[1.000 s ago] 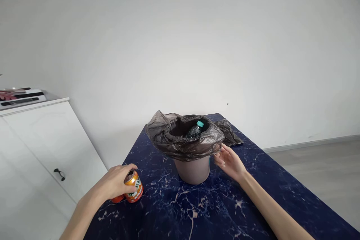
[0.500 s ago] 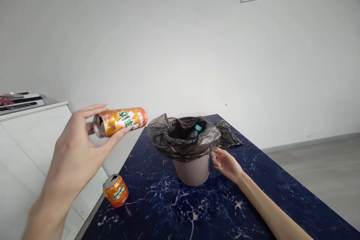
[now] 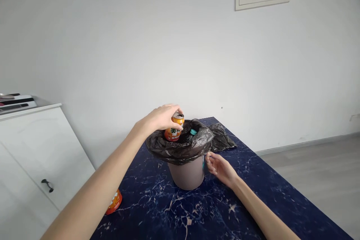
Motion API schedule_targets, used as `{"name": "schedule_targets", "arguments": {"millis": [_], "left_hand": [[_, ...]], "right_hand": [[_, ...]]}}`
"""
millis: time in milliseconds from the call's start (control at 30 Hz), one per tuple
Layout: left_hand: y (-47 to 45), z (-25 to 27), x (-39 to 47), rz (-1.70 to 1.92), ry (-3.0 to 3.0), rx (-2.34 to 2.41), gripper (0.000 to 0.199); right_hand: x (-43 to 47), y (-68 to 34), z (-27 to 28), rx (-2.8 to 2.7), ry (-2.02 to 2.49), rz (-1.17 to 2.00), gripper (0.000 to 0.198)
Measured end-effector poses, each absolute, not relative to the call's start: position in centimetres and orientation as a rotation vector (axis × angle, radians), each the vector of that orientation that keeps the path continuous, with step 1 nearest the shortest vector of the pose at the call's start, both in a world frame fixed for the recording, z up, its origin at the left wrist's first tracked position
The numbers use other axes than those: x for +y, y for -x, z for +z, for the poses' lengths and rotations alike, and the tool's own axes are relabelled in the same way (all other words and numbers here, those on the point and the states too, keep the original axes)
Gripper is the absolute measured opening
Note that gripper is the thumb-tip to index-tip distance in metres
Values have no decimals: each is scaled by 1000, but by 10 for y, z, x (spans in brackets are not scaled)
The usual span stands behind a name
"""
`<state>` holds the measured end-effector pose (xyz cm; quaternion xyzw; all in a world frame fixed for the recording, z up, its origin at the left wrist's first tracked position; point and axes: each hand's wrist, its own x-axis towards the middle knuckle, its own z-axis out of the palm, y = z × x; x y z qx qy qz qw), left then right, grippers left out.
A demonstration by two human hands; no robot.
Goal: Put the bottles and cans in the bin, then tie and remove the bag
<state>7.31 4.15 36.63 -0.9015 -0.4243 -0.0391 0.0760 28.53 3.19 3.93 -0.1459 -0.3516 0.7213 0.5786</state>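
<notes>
My left hand (image 3: pixel 164 117) is closed around an orange soda can (image 3: pixel 173 134), held upright with its opened top facing up. The can's lower part dips inside the mouth of a trash can (image 3: pixel 187 174) lined with a black trash bag (image 3: pixel 180 153). Beside it in the bag, a plastic bottle shows its teal cap (image 3: pixel 193 132). My right hand (image 3: pixel 221 168) has curled fingers at the trash can's right side, just under the bag's overhang; what they pinch is unclear. A second orange soda can (image 3: pixel 114 203) stands on the table, mostly hidden behind my left forearm.
The trash can stands on a dark blue marble-patterned table (image 3: pixel 157 210). Loose black plastic (image 3: pixel 222 138) lies behind it on the right. A white cabinet (image 3: pixel 33 150) with items on top is at the left, and a pale wall (image 3: pixel 140 45) rises behind.
My left hand has carried the can rightward from beside the trash can into its mouth, turning it from sideways to upright. My right hand stays at the trash can's side. The view shifted slightly.
</notes>
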Motion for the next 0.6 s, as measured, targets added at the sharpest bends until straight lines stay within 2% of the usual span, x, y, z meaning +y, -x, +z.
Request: {"name": "schedule_targets", "arguments": {"millis": [233,433,500,600], "left_hand": [[-85,342,57,131,2728,-1309,64],[-75,328,66,187,2725,-1432,100],[-67,327,67,145,2714,-1463,97],[-55,327,67,-3,2704,-1459,74]], "right_hand": [[34,-286,38,-820,319,1686,29],[34,-286,39,-826,322,1691,28],[33,-285,38,-827,322,1692,28],[33,-285,37,-828,322,1689,28]]}}
